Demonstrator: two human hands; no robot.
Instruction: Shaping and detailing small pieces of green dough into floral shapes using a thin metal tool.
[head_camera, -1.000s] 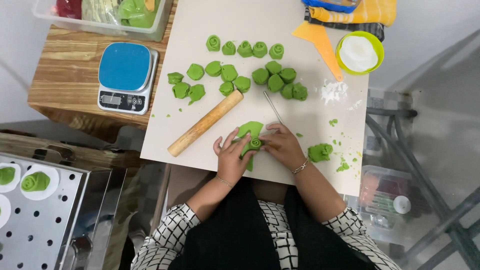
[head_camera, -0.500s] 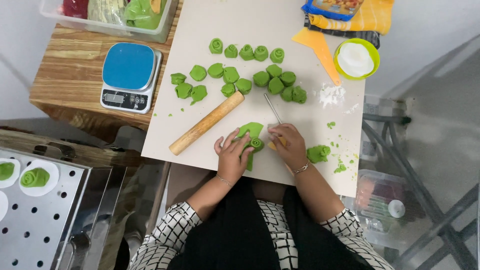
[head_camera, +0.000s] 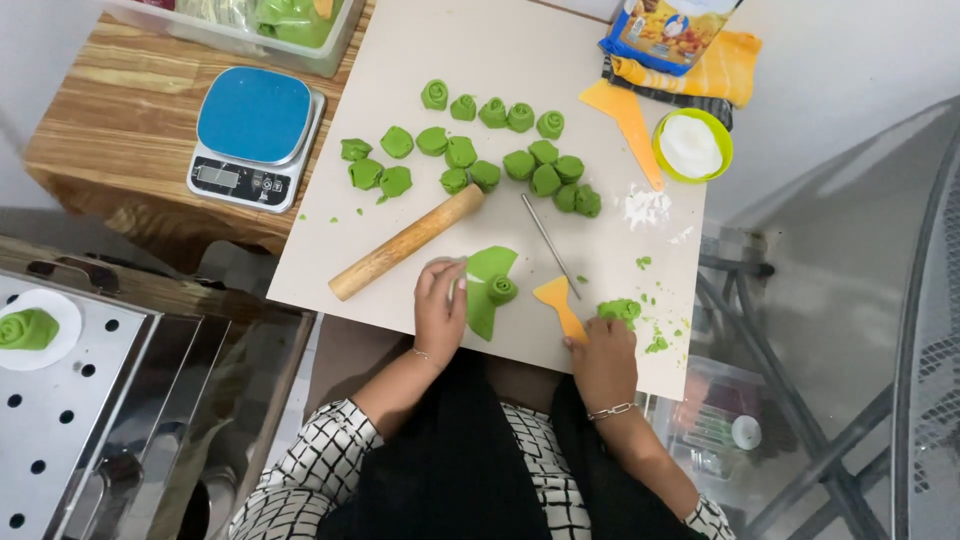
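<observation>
Kitchen: scale (head_camera: 253, 135), rolling pin (head_camera: 407, 242), dough pieces (head_camera: 470, 150)

We see bright green dough (head_camera: 487, 290), flat and rolled, on a pale cream board (head_camera: 520, 70). At its 3 o'clock lies an orange scraper (head_camera: 558, 303); at 10 o'clock, a tan wooden pin (head_camera: 405, 243). The scale (head_camera: 254, 135) has a blue top and a white body. The bench (head_camera: 110, 140) is striped brown wood. The sleeves (head_camera: 310, 465) are white with a black grid. The bowl (head_camera: 692, 146) is lime-rimmed and white inside.
</observation>
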